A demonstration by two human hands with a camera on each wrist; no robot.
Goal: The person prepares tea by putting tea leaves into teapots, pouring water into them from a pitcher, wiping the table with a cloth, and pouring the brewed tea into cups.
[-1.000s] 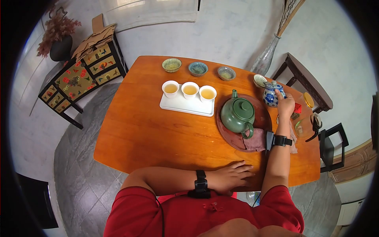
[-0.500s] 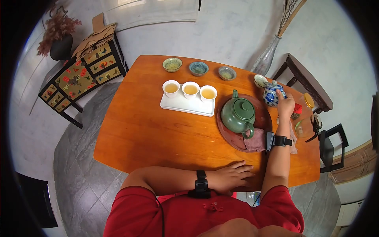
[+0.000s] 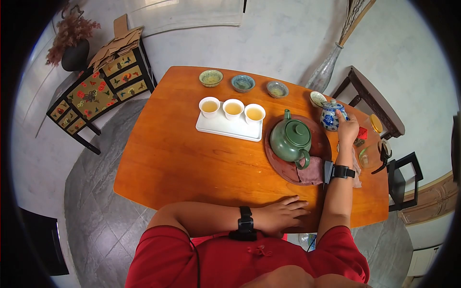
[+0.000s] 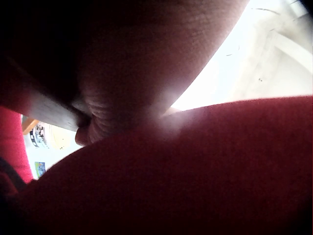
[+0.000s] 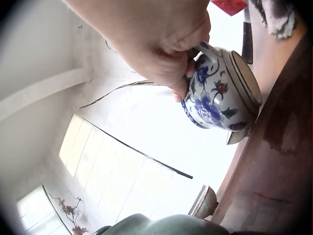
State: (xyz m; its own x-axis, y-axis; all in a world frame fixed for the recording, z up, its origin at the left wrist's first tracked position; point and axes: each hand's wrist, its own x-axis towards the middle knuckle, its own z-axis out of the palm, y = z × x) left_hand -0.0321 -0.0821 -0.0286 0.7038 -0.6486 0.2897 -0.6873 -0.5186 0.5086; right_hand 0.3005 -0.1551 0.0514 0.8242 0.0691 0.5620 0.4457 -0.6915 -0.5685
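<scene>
At the table's right side my right hand point(image 3: 348, 129) grips the handle of a lidded blue-and-white porcelain pot point(image 3: 330, 118). Painted flowers show on the pot's side point(image 5: 208, 105) in the right wrist view, where the thumb lies against its upper part and its base is close over the table. My left hand point(image 3: 281, 214) rests palm down at the near table edge, fingers spread, holding nothing. The left wrist view is mostly dark, with skin and red cloth point(image 4: 210, 166). Nearest the right forearm, a green teapot point(image 3: 289, 139) sits on a round reddish-brown tray point(image 3: 281, 169) beside a folded cloth point(image 3: 310, 171).
Three white cups point(image 3: 233, 109) of pale tea stand on a white rectangular tray point(image 3: 225, 128). Several small bowls point(image 3: 243, 83) line the back edge. Right of the right hand are a red packet point(image 3: 363, 133), a yellow-lidded jar point(image 3: 376, 124) and a glass pitcher point(image 3: 370, 156) with a dark handle.
</scene>
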